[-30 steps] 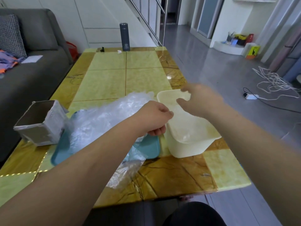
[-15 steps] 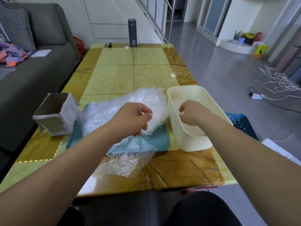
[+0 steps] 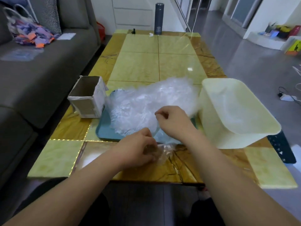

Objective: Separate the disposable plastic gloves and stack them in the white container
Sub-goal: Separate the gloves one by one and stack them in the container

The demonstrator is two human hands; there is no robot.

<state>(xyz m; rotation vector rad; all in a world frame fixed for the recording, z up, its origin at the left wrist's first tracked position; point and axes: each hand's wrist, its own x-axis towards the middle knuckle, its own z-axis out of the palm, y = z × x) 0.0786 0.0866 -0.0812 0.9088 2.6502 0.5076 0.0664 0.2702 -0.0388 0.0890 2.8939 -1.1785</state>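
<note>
Left hand (image 3: 138,147) curled, gripping a loose glove (image 3: 164,152). Right hand (image 3: 173,122) just beyond, fingers curled, pinching pile (image 3: 146,101). Container (image 3: 244,138) right of it.

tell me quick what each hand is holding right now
left hand: fingers curled, grips a clear glove
right hand: fingers curled, pinches film at the near edge of the pile
</note>
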